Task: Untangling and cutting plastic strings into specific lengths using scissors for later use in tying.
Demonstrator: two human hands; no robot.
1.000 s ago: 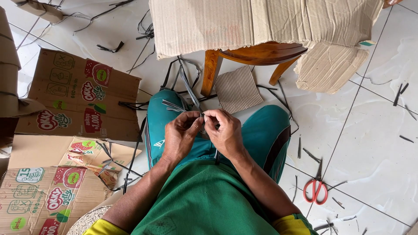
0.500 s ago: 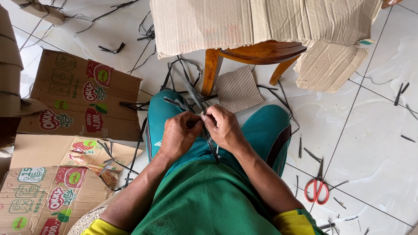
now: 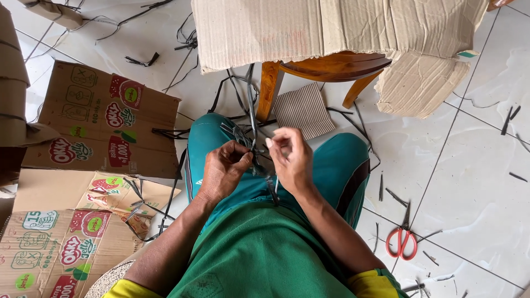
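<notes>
I sit on the floor in teal shorts and a green shirt, hands together over my lap. My left hand [image 3: 226, 168] pinches a bundle of dark narrow straps [image 3: 251, 118] that runs up from my knees toward the wooden stool. My right hand [image 3: 290, 157] is right beside it, thumb and fingers closed on the same straps, with loose ends hanging below near my thigh. The strap ends between the two hands are partly hidden by my fingers.
A wooden stool [image 3: 326, 69] draped with plain cardboard [image 3: 331, 27] stands just ahead. Printed cardboard boxes [image 3: 105, 124] lie flattened at left. Red-handled scissors [image 3: 402, 240] rest on the white tiles at right, among scattered dark strap offcuts [image 3: 510, 118]. A striped cardboard piece [image 3: 302, 109] lies by the stool.
Both hands have risen slightly and shifted the straps; the right hand's fingers have lifted and pinched higher on the strap. The bundle stays between my knees.
</notes>
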